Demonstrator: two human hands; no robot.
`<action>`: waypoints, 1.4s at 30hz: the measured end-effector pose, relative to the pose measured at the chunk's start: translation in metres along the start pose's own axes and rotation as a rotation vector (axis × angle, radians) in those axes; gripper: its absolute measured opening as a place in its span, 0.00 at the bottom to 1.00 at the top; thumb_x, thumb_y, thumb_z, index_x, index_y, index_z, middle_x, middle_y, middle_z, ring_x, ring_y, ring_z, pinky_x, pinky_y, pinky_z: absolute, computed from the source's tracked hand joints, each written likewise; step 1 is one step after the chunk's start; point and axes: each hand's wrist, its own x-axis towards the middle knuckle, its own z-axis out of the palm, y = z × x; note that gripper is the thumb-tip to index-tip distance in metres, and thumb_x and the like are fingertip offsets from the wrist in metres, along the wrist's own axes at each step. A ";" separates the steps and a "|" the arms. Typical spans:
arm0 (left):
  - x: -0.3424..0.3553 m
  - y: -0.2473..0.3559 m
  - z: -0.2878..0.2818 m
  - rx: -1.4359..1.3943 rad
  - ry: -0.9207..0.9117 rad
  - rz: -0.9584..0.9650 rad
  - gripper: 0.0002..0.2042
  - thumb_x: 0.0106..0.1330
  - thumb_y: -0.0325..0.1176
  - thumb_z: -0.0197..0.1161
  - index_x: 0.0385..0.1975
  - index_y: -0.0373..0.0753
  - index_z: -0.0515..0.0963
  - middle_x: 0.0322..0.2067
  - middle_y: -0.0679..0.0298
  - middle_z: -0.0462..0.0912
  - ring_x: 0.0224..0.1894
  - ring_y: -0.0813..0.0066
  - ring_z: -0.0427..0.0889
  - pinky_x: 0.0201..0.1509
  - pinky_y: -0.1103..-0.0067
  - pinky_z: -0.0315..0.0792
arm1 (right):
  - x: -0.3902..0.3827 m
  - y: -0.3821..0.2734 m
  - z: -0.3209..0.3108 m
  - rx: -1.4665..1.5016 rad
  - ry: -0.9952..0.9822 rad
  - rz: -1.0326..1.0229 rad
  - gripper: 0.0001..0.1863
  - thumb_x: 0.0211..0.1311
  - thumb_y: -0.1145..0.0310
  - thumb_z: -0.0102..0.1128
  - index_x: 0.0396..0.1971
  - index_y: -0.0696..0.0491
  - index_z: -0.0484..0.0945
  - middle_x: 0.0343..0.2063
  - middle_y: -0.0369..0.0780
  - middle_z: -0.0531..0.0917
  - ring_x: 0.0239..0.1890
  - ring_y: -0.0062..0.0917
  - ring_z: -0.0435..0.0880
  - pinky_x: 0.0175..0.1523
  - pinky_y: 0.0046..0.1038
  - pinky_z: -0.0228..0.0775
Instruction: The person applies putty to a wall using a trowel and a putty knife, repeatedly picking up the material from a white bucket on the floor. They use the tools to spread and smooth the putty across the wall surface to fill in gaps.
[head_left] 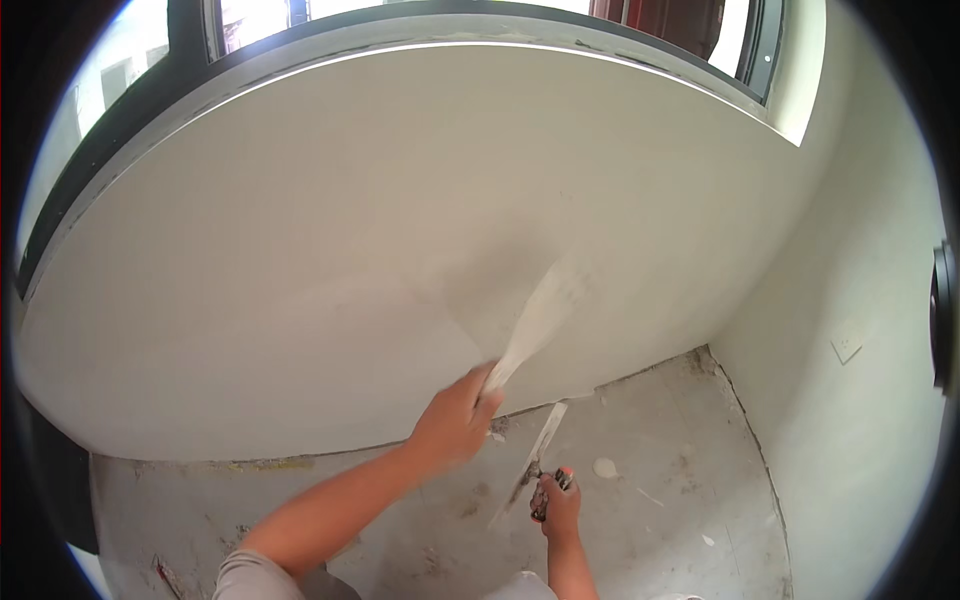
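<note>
While gripped, putty knife (535,320) slants up-right.

Bright daylight from window (480,15) above, blown-out glare, fisheye-bent edges, blurred trowel (540,320)

Unfinished room: plastered wall (350,250), bare floor (650,520)

Wall (350,250): off-white, with a greyer smeared patch by the putty knife (540,315), whose blade is whitish-grey. Second knife (540,455): pale blade, dark handle with an orange tip. Floor (660,520): grey, speckled white. Window frame (190,40): black.
</note>
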 end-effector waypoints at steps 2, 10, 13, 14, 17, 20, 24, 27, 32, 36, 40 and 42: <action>-0.014 -0.030 0.018 -0.042 0.003 -0.077 0.19 0.66 0.36 0.48 0.54 0.34 0.64 0.28 0.55 0.74 0.29 0.66 0.72 0.38 0.75 0.67 | 0.016 -0.006 -0.012 0.038 -0.012 -0.017 0.06 0.52 0.75 0.54 0.29 0.55 0.67 0.15 0.36 0.70 0.11 0.20 0.69 0.15 0.21 0.62; -0.010 -0.089 0.007 0.027 0.060 -0.148 0.18 0.66 0.35 0.46 0.53 0.33 0.64 0.33 0.49 0.75 0.36 0.54 0.76 0.42 0.69 0.67 | 0.014 0.019 0.003 0.055 0.027 0.025 0.06 0.52 0.76 0.53 0.29 0.55 0.67 0.15 0.36 0.70 0.11 0.20 0.69 0.15 0.22 0.62; -0.003 -0.083 0.010 -0.009 0.016 -0.145 0.19 0.66 0.36 0.46 0.52 0.32 0.63 0.33 0.48 0.75 0.36 0.53 0.76 0.41 0.70 0.67 | 0.003 0.027 0.009 0.049 0.044 0.028 0.06 0.52 0.76 0.53 0.29 0.54 0.67 0.15 0.36 0.70 0.11 0.20 0.68 0.15 0.22 0.62; 0.002 -0.081 0.012 -0.010 0.011 -0.149 0.19 0.66 0.36 0.46 0.52 0.32 0.63 0.33 0.48 0.75 0.36 0.53 0.76 0.41 0.70 0.67 | 0.002 0.029 0.010 0.069 0.046 0.030 0.06 0.52 0.76 0.53 0.29 0.55 0.67 0.15 0.36 0.70 0.11 0.20 0.68 0.15 0.21 0.62; 0.022 -0.073 0.022 -0.009 -0.001 -0.044 0.19 0.67 0.37 0.46 0.52 0.31 0.63 0.32 0.48 0.75 0.35 0.55 0.76 0.41 0.70 0.67 | 0.007 0.032 0.001 0.063 0.103 0.004 0.06 0.52 0.76 0.53 0.30 0.55 0.67 0.15 0.35 0.70 0.11 0.20 0.68 0.15 0.21 0.61; 0.031 -0.067 0.030 -0.084 -0.102 -0.011 0.20 0.67 0.38 0.46 0.52 0.31 0.63 0.32 0.49 0.75 0.34 0.58 0.75 0.41 0.71 0.67 | -0.003 0.012 -0.003 0.080 0.151 -0.059 0.06 0.51 0.77 0.54 0.30 0.55 0.68 0.15 0.35 0.71 0.11 0.19 0.69 0.16 0.21 0.62; 0.009 -0.076 0.049 -0.226 -0.182 -0.065 0.21 0.66 0.40 0.47 0.52 0.31 0.64 0.30 0.52 0.75 0.33 0.64 0.75 0.40 0.73 0.67 | -0.028 -0.026 -0.009 -0.466 0.294 -0.356 0.08 0.51 0.72 0.60 0.28 0.56 0.70 0.16 0.37 0.75 0.13 0.22 0.72 0.21 0.22 0.64; -0.009 -0.095 0.055 -0.260 -0.282 -0.073 0.21 0.65 0.40 0.48 0.52 0.31 0.64 0.32 0.53 0.76 0.33 0.64 0.76 0.39 0.73 0.68 | -0.041 -0.040 -0.007 -0.872 0.347 -0.661 0.09 0.50 0.71 0.61 0.29 0.56 0.70 0.15 0.37 0.75 0.15 0.21 0.73 0.23 0.23 0.65; -0.031 -0.097 0.050 -0.189 -0.450 0.032 0.20 0.64 0.39 0.51 0.50 0.31 0.66 0.36 0.50 0.76 0.33 0.61 0.77 0.39 0.72 0.69 | -0.061 -0.057 0.006 -0.986 0.440 -0.628 0.11 0.47 0.70 0.63 0.27 0.56 0.70 0.17 0.42 0.75 0.17 0.32 0.75 0.24 0.29 0.66; -0.007 -0.109 0.044 -0.104 -0.495 0.141 0.19 0.63 0.38 0.53 0.49 0.33 0.68 0.37 0.52 0.76 0.35 0.56 0.78 0.38 0.71 0.70 | -0.052 -0.054 0.012 -1.045 0.488 -0.743 0.11 0.45 0.71 0.64 0.26 0.54 0.70 0.17 0.43 0.75 0.17 0.37 0.76 0.23 0.31 0.67; 0.011 -0.105 0.032 0.120 -0.717 0.182 0.16 0.63 0.38 0.53 0.47 0.37 0.69 0.37 0.55 0.76 0.36 0.56 0.77 0.37 0.68 0.70 | -0.063 -0.080 0.039 -0.966 0.522 -0.806 0.12 0.44 0.73 0.64 0.26 0.55 0.69 0.18 0.42 0.76 0.18 0.36 0.77 0.23 0.29 0.69; 0.017 -0.126 0.017 0.230 -0.811 0.260 0.16 0.63 0.39 0.51 0.47 0.38 0.70 0.38 0.54 0.76 0.36 0.55 0.77 0.37 0.67 0.70 | -0.074 -0.096 0.070 -0.976 0.569 -0.914 0.13 0.42 0.76 0.65 0.27 0.56 0.69 0.19 0.43 0.77 0.19 0.35 0.78 0.25 0.27 0.70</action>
